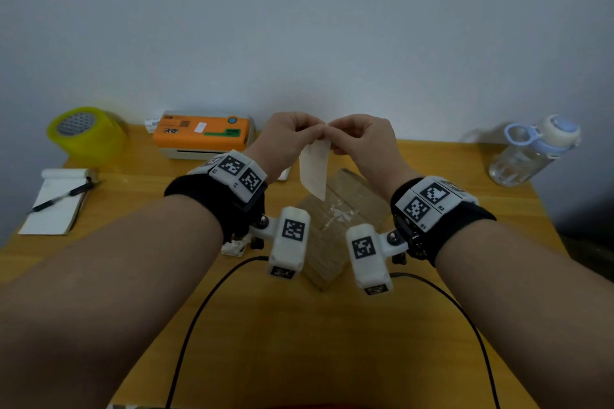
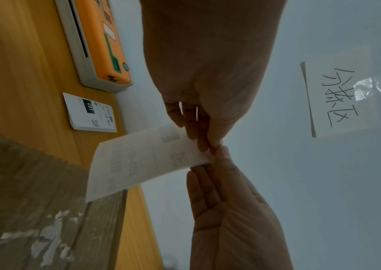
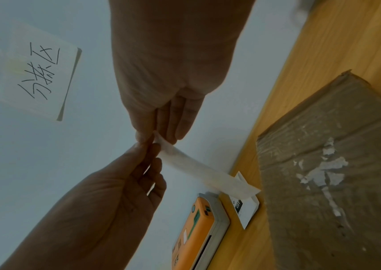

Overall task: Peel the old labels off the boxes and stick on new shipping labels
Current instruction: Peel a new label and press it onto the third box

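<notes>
Your left hand [image 1: 288, 136] and right hand [image 1: 360, 138] both pinch the top edge of a thin white paper label [image 1: 314, 169] at frame centre, hanging above the brown cardboard box [image 1: 345, 209] on the yellow wooden worktop [image 1: 299, 342].

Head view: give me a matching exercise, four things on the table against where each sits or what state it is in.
Things:
1. tape roll
2. water bottle
3. pen
4. cardboard box

Places or states:
A. lying on the notepad
B. far right of the table, on its side
C. far left corner, yellow
D. centre, top scarred with white label scraps

Pairs: 1-C, 2-B, 3-A, 4-D
</notes>
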A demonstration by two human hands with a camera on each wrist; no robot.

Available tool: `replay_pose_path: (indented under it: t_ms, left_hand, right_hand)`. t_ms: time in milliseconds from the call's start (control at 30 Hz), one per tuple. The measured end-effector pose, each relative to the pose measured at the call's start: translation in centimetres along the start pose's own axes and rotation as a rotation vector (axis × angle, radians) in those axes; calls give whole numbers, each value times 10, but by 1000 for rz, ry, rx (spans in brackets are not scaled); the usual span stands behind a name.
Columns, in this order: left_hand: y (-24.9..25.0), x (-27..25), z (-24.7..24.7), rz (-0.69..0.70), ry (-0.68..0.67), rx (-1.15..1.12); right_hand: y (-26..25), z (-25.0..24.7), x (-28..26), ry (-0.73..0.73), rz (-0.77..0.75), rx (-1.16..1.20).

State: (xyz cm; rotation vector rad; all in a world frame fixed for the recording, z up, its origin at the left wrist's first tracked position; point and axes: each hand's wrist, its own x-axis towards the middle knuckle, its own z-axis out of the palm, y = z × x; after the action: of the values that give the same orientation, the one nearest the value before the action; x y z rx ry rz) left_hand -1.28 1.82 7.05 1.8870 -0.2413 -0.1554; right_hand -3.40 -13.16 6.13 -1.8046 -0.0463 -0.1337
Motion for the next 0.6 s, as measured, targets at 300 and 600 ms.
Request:
replay_pose_path:
  t_ms: [300,600]
  left_hand:
    - [12,-5,7,-3,4,19]
    - [7,-2,11,-49,22,71]
  right_hand:
    - [-1,-7,0,-13,-12,-38]
    - [0,-6,2,13,7,-144]
